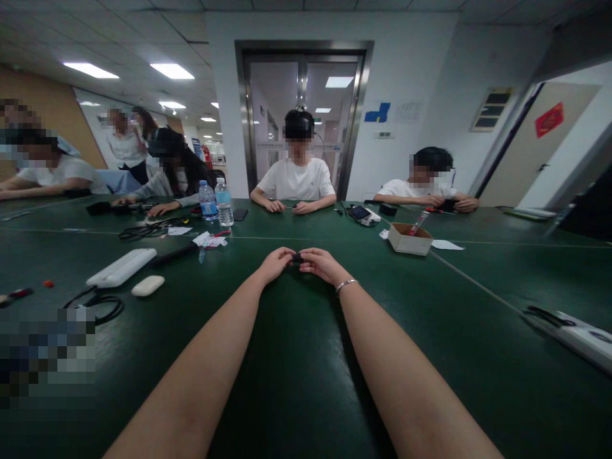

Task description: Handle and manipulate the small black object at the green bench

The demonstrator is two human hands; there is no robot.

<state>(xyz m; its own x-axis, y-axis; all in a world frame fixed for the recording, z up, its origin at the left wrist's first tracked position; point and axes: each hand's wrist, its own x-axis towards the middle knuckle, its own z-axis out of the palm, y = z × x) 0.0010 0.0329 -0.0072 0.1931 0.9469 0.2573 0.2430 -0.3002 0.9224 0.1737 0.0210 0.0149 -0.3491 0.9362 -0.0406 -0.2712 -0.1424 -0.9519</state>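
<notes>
Head view: the left hand and right hand meet well out on the green surface, far from its near edge, fingers pinched narrowly on a small dark part between them. They seem mid-fiddle; anything further needs a steady two-handed grip.

Both hands meet at the middle of the surface, the left hand and right hand pinching a small object between them. Two water bottles stand behind to the left; a cardboard box sits behind to the right.
</notes>
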